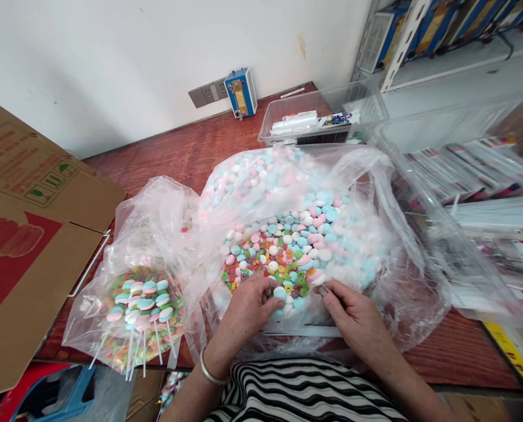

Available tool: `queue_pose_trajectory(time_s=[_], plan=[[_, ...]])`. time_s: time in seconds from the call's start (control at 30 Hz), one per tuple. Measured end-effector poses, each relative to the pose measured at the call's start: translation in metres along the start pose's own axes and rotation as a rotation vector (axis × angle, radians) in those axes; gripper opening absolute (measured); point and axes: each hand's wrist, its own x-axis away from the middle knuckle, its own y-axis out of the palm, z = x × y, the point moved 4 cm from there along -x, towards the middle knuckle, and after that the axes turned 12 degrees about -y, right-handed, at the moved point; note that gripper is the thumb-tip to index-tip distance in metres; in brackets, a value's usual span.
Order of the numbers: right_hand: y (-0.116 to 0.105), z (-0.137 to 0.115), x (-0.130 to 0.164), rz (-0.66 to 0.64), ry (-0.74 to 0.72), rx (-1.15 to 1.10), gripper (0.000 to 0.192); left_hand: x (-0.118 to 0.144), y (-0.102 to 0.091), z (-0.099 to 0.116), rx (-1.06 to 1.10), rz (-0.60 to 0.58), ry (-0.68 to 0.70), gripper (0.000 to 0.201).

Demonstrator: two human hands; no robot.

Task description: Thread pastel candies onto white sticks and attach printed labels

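Observation:
An open clear plastic bag (376,170) holds many pink, white and blue marshmallows (318,234), with small coloured ring gummies (261,252) at the near left. My left hand (253,305) is over the near edge of the pile, thumb and index finger closed around a pale blue and white marshmallow (279,293). My right hand (353,310) pinches a pink and white marshmallow (316,276) at its fingertips; a stick in that grip cannot be made out. To the left, several marshmallow skewers on white sticks (143,302) lie on a clear bag of ring gummies (112,346).
A cardboard box (46,205) stands at the left. Behind the pile is a clear plastic bin (279,126) with white packets; another bin (446,217) at the right holds packaged goods. A blue device (241,94) rests against the wall on the wooden table (156,155).

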Motion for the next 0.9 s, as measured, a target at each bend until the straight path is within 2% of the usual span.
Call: queue_pose_trajectory(time_s=[0.1, 0.17, 0.33, 0.53, 0.7, 0.9], plan=[[0.000, -0.001, 0.002, -0.007, -0.002, -0.014, 0.029, 0.005, 0.002, 0.006, 0.049, 0.073, 0.048, 0.010], [0.003, -0.004, 0.002, -0.015, 0.004, -0.056, 0.028, 0.005, 0.004, 0.006, 0.213, 0.075, 0.013, 0.012], [0.013, -0.020, -0.004, 0.032, -0.021, -0.229, 0.020, -0.002, 0.017, 0.017, 0.708, -0.181, -0.086, 0.024], [0.019, -0.016, -0.014, 0.119, 0.013, -0.256, 0.016, -0.007, 0.023, 0.030, 0.987, -0.278, -0.075, 0.038], [0.018, -0.013, -0.015, 0.103, 0.005, -0.254, 0.019, -0.013, 0.024, 0.026, 1.017, -0.181, -0.073, 0.040], [0.007, -0.018, 0.000, 0.001, -0.102, -0.036, 0.031, -0.026, 0.003, 0.017, 0.999, 0.116, -0.146, 0.032]])
